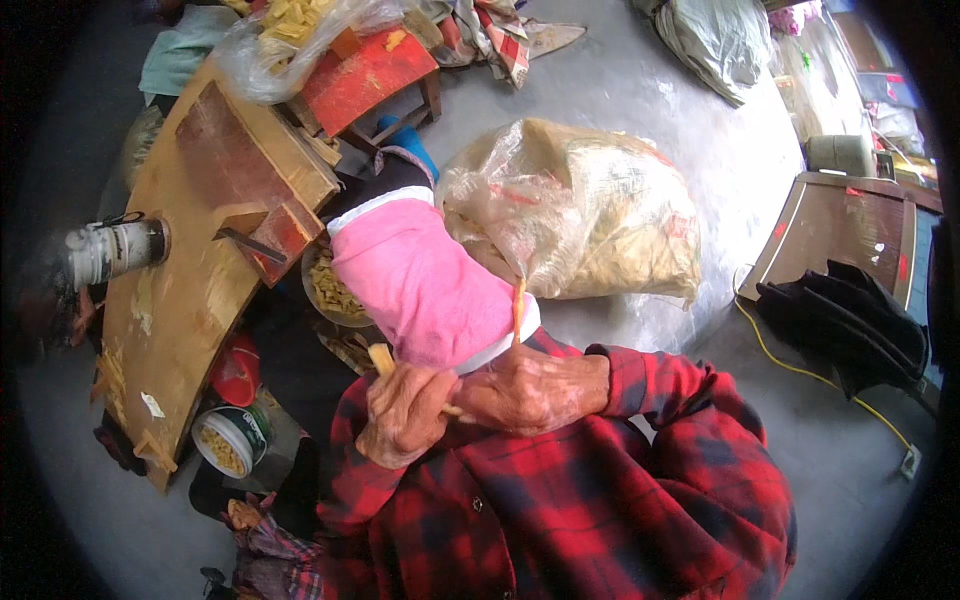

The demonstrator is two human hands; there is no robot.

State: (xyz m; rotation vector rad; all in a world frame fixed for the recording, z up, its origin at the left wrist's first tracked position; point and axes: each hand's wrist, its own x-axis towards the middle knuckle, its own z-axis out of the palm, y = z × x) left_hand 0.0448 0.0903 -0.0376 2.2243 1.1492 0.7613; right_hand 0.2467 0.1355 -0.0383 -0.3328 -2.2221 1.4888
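Both of my hands are close together in front of my chest, just past the near end of a pink cloth (430,275) with white edges that covers my leg. My left hand (405,412) is closed on a short, thick, pale yellow strip (381,358) that sticks out above the fingers. In my right hand (540,388), a thin orange-brown strip (519,312) is pinched and points away from me. A bit of pale strip shows between the hands; whether it belongs to either piece is unclear. Beside the cloth stands a bowl of cut pale yellow pieces (335,285).
A large clear plastic sack (600,215) of pale material lies ahead. On the left are a tilted wooden board (190,290), a white bucket (230,440) with yellow pieces and a red stool (370,80). A yellow cord (790,365) crosses the floor at right.
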